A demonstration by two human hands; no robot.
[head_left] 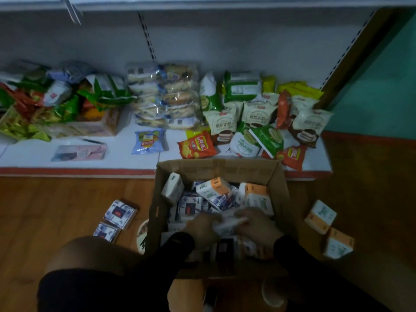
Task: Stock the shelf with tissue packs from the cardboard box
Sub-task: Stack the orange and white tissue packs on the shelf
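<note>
The open cardboard box (221,170) holds many jumbled tissue packs (215,190), too many to count. Inside it, the left hand (202,228) and right hand (256,226) together grip one white pack (227,222). Two blue-patterned packs (119,213) lie left of the box, two orange-and-white packs (320,217) right. Beyond it, the shelf (78,163) carries snack bags (195,145).

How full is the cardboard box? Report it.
Still well stocked. The cardboard box is open on top, with tissue packs piled loosely across its inside; both hands reach in.

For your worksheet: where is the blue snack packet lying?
In the head view, the blue snack packet lies on the shelf, left of the orange chip packet.
</note>
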